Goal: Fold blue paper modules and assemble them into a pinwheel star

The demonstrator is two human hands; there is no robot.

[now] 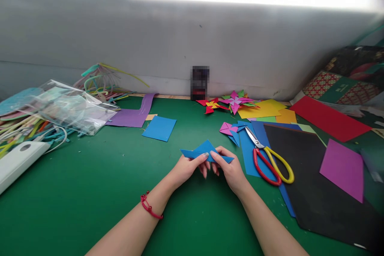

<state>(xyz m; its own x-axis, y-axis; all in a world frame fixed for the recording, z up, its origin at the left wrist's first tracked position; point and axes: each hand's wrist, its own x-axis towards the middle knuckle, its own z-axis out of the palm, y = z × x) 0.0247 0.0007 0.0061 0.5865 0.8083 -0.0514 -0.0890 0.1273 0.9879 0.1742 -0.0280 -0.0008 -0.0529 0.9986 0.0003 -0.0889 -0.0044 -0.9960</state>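
Between my two hands is a folded piece of blue paper, its pointed ends sticking out to left and right and one peak at the top. My left hand pinches it with the thumb on top and the fingers underneath. From the other side my right hand grips it the same way, the two thumbs almost meeting at the middle. Beyond my right hand lies a small pink and blue folded paper piece. A flat blue paper square rests past my left hand.
Scissors with red and yellow handles lie on blue sheets and a black board at right. Folded paper stars sit by the wall. At left are a clear plastic bag, pipe cleaners and a white power strip.
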